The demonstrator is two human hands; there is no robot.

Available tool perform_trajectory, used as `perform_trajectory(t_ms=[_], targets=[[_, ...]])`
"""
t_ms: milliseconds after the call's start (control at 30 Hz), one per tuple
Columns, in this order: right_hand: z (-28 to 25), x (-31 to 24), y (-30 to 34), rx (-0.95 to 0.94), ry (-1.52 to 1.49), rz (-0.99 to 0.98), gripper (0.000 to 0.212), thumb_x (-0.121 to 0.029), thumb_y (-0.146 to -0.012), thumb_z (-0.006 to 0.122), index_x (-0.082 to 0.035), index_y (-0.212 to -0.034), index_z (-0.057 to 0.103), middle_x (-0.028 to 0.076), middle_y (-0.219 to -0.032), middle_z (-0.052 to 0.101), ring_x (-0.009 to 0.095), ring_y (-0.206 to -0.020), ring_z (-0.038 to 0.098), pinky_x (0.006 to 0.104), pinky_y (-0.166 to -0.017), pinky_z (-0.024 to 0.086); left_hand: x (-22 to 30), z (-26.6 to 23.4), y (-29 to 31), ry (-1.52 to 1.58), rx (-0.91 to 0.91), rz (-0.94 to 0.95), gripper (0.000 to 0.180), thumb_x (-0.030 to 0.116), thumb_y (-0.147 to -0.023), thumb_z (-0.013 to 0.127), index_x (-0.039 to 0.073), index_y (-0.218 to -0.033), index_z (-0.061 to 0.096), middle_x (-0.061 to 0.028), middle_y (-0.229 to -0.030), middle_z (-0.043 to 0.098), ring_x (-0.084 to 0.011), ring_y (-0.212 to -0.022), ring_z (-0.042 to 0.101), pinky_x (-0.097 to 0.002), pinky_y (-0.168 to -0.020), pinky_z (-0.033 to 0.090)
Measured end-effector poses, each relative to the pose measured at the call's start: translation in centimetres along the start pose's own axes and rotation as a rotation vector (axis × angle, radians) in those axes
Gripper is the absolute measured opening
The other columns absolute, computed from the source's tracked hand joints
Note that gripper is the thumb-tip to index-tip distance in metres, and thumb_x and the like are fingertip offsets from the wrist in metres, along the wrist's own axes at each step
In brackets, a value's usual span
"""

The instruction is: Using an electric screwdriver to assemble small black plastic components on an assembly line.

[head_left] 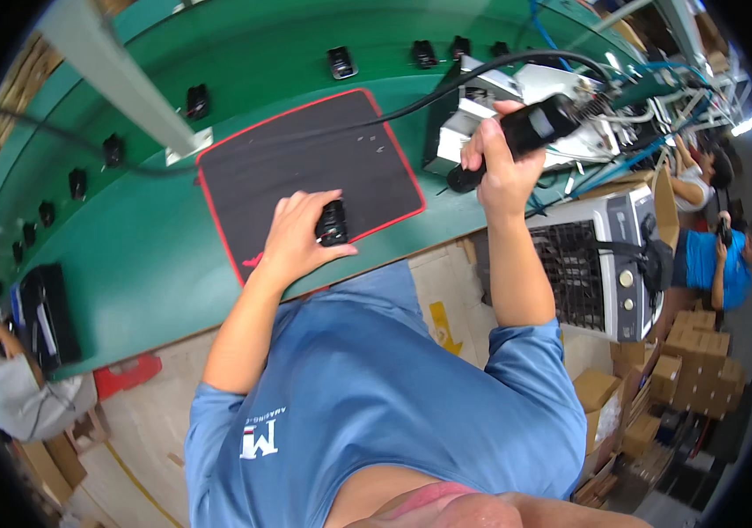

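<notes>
My left hand (295, 236) is closed around a small black plastic part (332, 223), its thumb and fingers on either side. The part rests on a dark work mat (292, 163) with a red border, near the mat's front edge. Raised to the right of the mat, my right hand (509, 172) grips a black electric screwdriver (541, 123). The tool is held tilted, its narrower end down to the left and a coiled cord (594, 107) at its upper end. My palm and fingers hide part of its body.
Several black units sit along the green bench's (147, 255) far side. A metal fixture (464, 132) stands right of the mat, a grey post (125, 75) behind it. A black cable (429, 99) crosses overhead. An air cooler (596, 264) stands at right; other people work on both sides.
</notes>
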State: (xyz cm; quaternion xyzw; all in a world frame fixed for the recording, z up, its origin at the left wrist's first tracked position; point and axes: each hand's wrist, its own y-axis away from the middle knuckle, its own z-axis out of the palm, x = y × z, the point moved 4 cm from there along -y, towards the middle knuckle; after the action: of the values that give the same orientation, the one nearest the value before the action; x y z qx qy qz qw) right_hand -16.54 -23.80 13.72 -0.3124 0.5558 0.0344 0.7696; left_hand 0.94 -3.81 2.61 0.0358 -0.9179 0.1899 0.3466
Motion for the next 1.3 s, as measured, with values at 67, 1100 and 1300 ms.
perform_trajectory(t_ms=[67,1100,1300], targets=[[4.2,-1.4,2.2,-0.044,-0.102,-0.084,0.03,-0.001,-0.095,0.054,0.002,-0.123,0.046,0.005,-0.069,0.049,0.012,-0.049,0.046,0.0312,-0.047,0.046,0.0,0.1,-0.1,-0.004,0.03,0.005,0.087,0.046,-0.057,0.089,0.006,-0.127,0.057,-0.0077,-0.115,0.064,-0.028,-0.102,0.058,-0.0392,-0.091,0.04],[12.0,4.7,7.9,-0.203,-0.226,0.048,0.029,0.009,-0.082,0.068,0.003,-0.109,0.057,0.002,-0.081,0.06,0.005,-0.071,0.056,0.0227,-0.064,0.047,-0.3,0.4,0.3,0.044,0.113,0.004,0.066,0.039,-0.057,0.09,0.012,-0.111,0.063,-0.001,-0.092,0.064,-0.026,-0.086,0.055,-0.0382,-0.081,0.04],[11.6,5.5,8.3,-0.201,-0.181,0.016,0.029,0.008,-0.081,0.071,0.002,-0.106,0.057,0.003,-0.084,0.061,0.006,-0.073,0.057,0.0231,-0.066,0.048,-0.5,0.6,0.1,0.02,0.093,0.011,0.061,0.037,-0.057,0.091,0.012,-0.106,0.063,-0.0006,-0.092,0.064,-0.0261,-0.086,0.055,-0.0375,-0.08,0.041]])
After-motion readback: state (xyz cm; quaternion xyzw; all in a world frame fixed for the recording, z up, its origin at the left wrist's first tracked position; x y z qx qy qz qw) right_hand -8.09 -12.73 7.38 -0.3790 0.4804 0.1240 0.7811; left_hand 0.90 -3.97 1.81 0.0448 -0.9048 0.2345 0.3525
